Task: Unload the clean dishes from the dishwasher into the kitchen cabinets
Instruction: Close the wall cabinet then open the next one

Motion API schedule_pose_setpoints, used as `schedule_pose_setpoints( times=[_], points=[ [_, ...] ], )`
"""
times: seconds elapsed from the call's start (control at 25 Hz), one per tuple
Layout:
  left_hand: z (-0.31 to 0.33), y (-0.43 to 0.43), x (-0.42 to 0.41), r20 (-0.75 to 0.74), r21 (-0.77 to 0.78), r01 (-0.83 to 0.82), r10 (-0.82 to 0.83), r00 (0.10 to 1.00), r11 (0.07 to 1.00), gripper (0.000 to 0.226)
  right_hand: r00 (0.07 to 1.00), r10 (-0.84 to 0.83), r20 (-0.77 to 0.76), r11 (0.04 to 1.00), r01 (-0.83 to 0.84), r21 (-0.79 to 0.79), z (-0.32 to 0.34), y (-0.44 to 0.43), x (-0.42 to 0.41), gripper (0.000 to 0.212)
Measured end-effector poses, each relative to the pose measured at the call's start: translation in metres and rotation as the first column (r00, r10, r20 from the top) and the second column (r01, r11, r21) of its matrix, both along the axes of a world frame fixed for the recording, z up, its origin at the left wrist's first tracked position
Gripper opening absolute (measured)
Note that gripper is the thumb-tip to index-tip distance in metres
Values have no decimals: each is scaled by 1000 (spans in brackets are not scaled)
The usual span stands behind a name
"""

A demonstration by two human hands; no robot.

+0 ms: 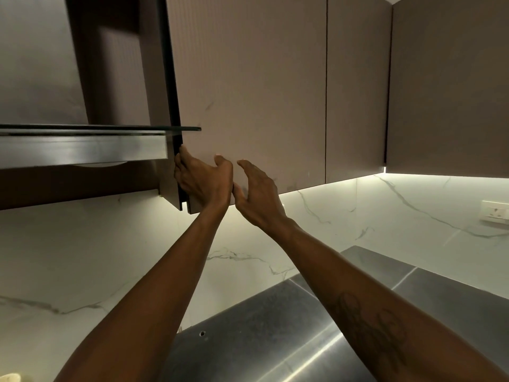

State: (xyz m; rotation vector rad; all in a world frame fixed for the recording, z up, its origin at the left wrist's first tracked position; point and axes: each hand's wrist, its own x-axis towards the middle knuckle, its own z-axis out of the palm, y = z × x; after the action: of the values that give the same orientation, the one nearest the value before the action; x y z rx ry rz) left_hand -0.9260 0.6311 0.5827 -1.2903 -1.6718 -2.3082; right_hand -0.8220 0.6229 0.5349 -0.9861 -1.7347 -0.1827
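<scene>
Cabinet door [248,92] of upper wall run, high in head view, seen from below: flat, matt, brownish, handleless. Left vertical edge slightly proud of carcass, dark gap alongside. Lower left corner directly at both hands.

Left hand [203,183]: raised on outstretched arm, clamped on left edge of cabinet door near lower corner. Fingers [182,157] hooked round edge into gap, thumb laid forward across door face.

Right hand [259,194]: raised just beside left hand, to its right, holding nothing. Fingers relaxed and slightly bent, palm turned toward left hand, thumb pointing up. Contact with door face: cannot tell. Base of thumb overlapping left wrist in view; touching or merely in front, cannot tell. Dark tattoo [371,332] on right forearm.

Right of cabinet door: second door [358,92], closed, then third door [451,78] set at an angle in corner. Lit strip [440,176] along underside of these.

Left of cabinet door: extractor hood [82,150] with glass canopy [110,128], glass edge reaching across to gap at door's left edge.

Below: white veined marble wall [96,244], wall socket [495,215] at far right, brushed steel surface [275,326] at bottom, between and beneath forearms.
</scene>
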Motion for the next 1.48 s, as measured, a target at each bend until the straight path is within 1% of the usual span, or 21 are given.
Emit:
schedule_pose_setpoints(
  times=[0.08,0.12,0.2,0.28,0.36,0.44,0.6,0.72,0.8,0.92,1.0,1.12,1.24,1.36,1.44,1.48],
  points=[
    [5,-11,4,129,31,29,-33,991,999,78,1000,-21,5,1000,20,23,1,-9,7,59],
    [6,-18,6,163,30,26,-31,986,999,74,1000,-27,6,999,26,27,0,-14,11,60],
    [8,-32,16,161,16,-16,13,987,1000,63,1000,-21,7,1000,21,21,0,-25,18,62],
    [9,-48,34,166,47,-11,3,986,999,56,1000,30,-3,1000,-30,8,-2,-36,26,65],
    [7,-67,56,183,142,31,-57,981,989,53,997,77,-5,997,-77,-8,-4,-48,38,70],
    [3,-87,76,177,229,61,-103,979,972,49,998,66,11,998,-66,0,-6,-62,57,74],
    [-7,-125,103,56,218,107,-122,991,970,45,999,41,-11,998,-41,42,-7,-101,89,78],
    [-9,-151,123,-49,222,217,-212,976,951,41,994,104,-27,987,-100,129,-6,-135,104,68],
    [-10,-164,137,-124,230,306,-284,951,924,37,993,109,-44,983,-101,155,-5,-156,118,71],
    [-19,-176,164,-218,207,415,-372,902,886,31,999,22,-46,991,-16,130,-8,-178,148,84],
    [-27,-175,183,-269,169,459,-407,873,872,37,999,-37,-38,990,42,137,-12,-187,168,88],
    [-33,-176,213,-328,125,530,-469,820,839,38,992,-101,-70,980,111,163,-15,-196,196,76],
    [-35,-178,238,-436,141,577,-473,766,805,39,979,-179,-98,965,194,178,-19,-201,225,62],
    [-45,-168,266,-528,147,605,-455,717,782,48,950,-260,-172,935,292,200,-22,-203,255,42],
    [-54,-156,287,-554,118,612,-460,694,782,56,923,-312,-224,914,356,196,-22,-204,278,27],
    [-59,-147,298,-564,95,617,-469,680,781,58,908,-340,-246,903,388,184,-22,-203,288,22]
  ],
)
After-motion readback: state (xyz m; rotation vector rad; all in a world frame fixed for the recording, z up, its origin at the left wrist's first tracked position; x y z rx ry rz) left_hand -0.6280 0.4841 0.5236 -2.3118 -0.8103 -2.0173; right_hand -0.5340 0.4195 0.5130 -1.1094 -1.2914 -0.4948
